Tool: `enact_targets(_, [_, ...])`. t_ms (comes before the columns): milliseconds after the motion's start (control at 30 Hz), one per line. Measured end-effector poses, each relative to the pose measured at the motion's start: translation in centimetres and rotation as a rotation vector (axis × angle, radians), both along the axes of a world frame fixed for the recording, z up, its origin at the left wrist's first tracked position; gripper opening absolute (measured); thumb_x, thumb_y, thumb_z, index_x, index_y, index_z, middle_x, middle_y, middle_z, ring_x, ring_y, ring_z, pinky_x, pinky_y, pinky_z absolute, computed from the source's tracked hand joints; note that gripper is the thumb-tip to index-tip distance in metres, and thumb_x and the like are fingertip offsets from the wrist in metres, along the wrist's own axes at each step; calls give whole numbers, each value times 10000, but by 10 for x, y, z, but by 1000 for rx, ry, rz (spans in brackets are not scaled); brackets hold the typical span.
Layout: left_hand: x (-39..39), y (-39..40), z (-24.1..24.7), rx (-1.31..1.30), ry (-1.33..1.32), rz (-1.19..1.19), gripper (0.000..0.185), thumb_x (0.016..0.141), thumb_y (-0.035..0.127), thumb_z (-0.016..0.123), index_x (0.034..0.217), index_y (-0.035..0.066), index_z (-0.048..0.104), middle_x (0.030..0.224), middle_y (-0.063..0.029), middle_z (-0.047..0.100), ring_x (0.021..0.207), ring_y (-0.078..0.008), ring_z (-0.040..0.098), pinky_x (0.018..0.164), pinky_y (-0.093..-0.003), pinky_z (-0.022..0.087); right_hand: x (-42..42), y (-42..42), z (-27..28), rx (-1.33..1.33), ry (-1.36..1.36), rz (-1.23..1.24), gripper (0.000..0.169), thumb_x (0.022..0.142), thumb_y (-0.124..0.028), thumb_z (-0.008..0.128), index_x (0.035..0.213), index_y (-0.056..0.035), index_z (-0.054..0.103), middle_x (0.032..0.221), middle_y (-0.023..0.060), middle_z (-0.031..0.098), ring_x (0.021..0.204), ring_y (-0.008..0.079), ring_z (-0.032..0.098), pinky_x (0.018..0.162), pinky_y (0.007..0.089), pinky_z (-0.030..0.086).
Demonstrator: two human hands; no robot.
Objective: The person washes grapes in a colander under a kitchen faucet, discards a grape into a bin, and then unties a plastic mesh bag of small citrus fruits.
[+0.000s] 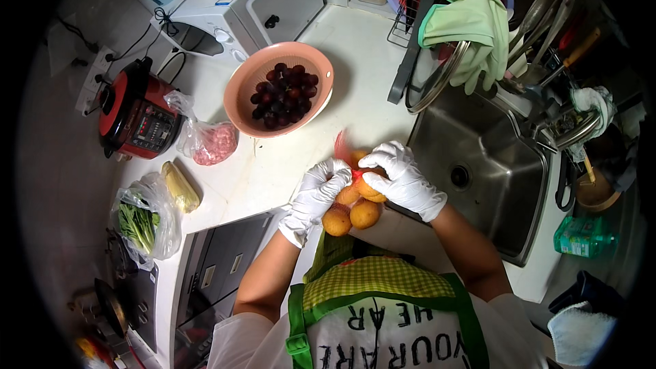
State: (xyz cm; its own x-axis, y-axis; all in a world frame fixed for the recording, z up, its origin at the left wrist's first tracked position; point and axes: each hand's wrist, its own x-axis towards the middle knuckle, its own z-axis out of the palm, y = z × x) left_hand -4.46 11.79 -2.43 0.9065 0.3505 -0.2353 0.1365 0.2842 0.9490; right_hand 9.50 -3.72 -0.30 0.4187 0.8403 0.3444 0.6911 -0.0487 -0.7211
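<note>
A red mesh bag [342, 146] of orange-coloured round fruit [365, 213] is in front of me at the counter's edge, left of the sink. My left hand [320, 192], in a white glove, pinches the bag's gathered red mesh on its left side. On the right side my right hand [402, 177], gloved too, rests curled over the upper fruit with its fingertips at the mesh. Several fruits hang below and between both hands. Beyond them stands a pink colander [238, 84] holding dark red grapes or plums [284, 95].
A steel sink [492, 164] lies at the right, with pale green rubber gloves [471, 25] on a rack behind it. Leftward on the counter are bagged minced meat [214, 144], corn [180, 187], bagged leafy greens [139, 225] and a red electric cooker [138, 113]. A microwave [241, 10] stands behind.
</note>
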Motion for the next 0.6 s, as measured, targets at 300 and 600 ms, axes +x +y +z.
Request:
enact_targets(300, [2,-10,31,1078,18,-44,68,899,100,638,893,33,648,840,-16,631,867,-83,558,809,-241,461,-5,7,-7,0,75,-40,90,815,-109,670,896,-75,650,882,64,588,901,262,539,856,381,423])
enact_targets(600, [-1,-10,2,264,59,107,54,894,67,639,904,14,639,824,-8,631,764,-80,570,735,-239,486,-7,4,8,45,-313,-26,193,732,-110,724,897,-100,625,909,47,563,904,262,524,854,402,400])
